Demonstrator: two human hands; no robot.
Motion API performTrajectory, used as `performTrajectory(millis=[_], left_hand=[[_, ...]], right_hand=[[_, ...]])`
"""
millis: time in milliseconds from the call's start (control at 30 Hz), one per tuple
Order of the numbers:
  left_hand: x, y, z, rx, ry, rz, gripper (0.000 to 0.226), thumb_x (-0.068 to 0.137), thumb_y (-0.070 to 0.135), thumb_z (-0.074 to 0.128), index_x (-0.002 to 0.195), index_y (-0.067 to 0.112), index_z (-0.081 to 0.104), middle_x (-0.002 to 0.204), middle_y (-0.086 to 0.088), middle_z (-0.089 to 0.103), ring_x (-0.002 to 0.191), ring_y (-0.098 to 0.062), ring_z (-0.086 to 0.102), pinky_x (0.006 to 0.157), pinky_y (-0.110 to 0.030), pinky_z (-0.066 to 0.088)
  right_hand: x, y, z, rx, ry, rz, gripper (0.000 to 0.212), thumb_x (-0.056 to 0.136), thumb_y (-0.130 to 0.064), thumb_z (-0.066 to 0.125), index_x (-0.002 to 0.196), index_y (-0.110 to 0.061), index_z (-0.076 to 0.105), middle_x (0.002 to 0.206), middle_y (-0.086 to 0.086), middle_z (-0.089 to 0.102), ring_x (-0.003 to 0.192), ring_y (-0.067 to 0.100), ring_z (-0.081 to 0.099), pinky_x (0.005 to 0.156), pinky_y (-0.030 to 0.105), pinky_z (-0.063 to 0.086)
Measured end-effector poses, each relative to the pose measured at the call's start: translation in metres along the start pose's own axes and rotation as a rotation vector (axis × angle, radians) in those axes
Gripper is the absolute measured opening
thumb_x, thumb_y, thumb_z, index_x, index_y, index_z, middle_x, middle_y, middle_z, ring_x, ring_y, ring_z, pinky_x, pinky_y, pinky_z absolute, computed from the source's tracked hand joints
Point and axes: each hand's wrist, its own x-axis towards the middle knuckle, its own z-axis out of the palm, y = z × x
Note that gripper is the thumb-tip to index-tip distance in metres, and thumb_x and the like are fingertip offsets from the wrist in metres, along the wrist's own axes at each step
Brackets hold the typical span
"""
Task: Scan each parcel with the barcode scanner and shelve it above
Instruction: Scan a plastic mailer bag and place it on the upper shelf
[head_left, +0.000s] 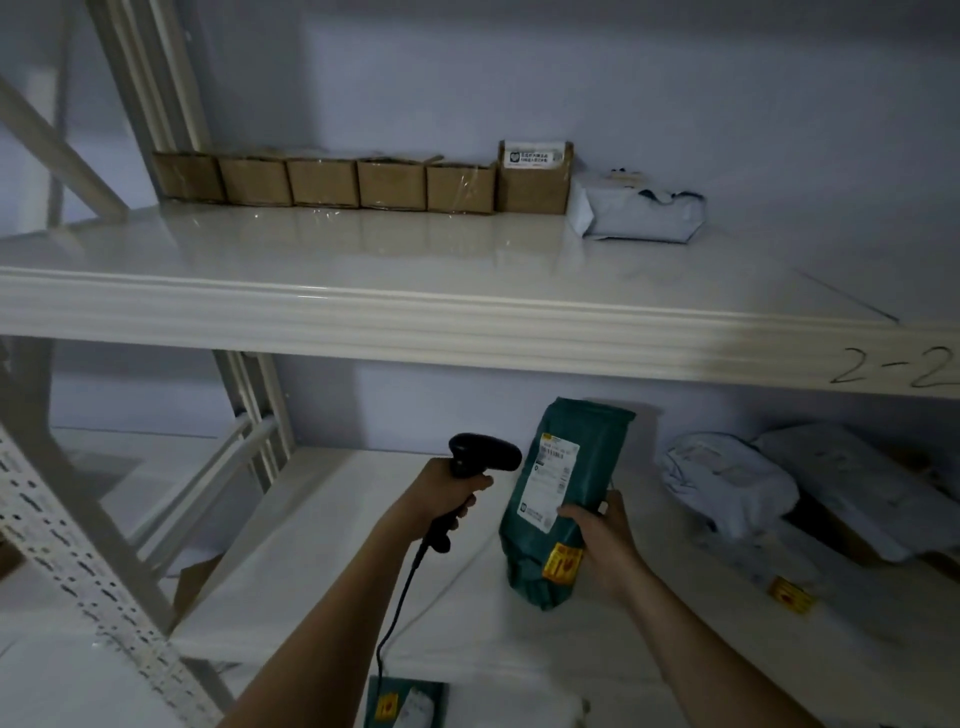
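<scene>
My right hand grips a dark green parcel bag upright above the lower shelf, its white label turned left. My left hand holds the black barcode scanner, whose head points right at that label, a short gap away. The scanner's cable hangs down past my left forearm. The upper shelf carries a row of several brown cardboard boxes along the back wall and a pale grey mailer to their right.
Grey and white mailer bags are piled on the lower shelf at the right, one with a yellow sticker. Another green parcel lies at the bottom edge. A perforated rack upright crosses the left. The shelf front reads "2-2".
</scene>
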Motion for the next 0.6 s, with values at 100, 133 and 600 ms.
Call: performTrajectory(millis=[100, 133, 600], left_hand=[[-0.001, 0.012, 0.010, 0.012, 0.011, 0.051, 0.013, 0.083, 0.023, 0.069, 0.080, 0.012, 0.063, 0.055, -0.002, 0.055, 0.044, -0.013, 0.046, 0.044, -0.024, 0.041], [-0.001, 0.015, 0.013, 0.007, 0.011, 0.059, 0.014, 0.083, 0.023, 0.069, 0.081, 0.011, 0.063, 0.055, -0.002, 0.055, 0.044, -0.013, 0.046, 0.044, -0.024, 0.041], [-0.011, 0.032, 0.031, 0.040, -0.011, 0.071, 0.011, 0.086, 0.019, 0.066, 0.087, 0.008, 0.062, 0.058, -0.003, 0.056, 0.047, -0.014, 0.047, 0.045, -0.025, 0.042]], right_hand=[[0.000, -0.005, -0.001, 0.029, -0.016, -0.031, 0.045, 0.084, 0.003, 0.071, 0.115, -0.014, 0.043, 0.108, 0.008, 0.066, 0.092, 0.025, 0.069, 0.066, 0.037, 0.059], [0.000, -0.006, -0.002, 0.035, -0.015, -0.038, 0.044, 0.084, 0.003, 0.071, 0.114, -0.014, 0.043, 0.107, 0.008, 0.066, 0.092, 0.025, 0.069, 0.067, 0.037, 0.058], [0.007, -0.003, -0.016, -0.005, -0.055, -0.027, 0.051, 0.078, -0.003, 0.079, 0.111, -0.024, 0.047, 0.112, 0.008, 0.067, 0.097, 0.027, 0.070, 0.070, 0.039, 0.059]])
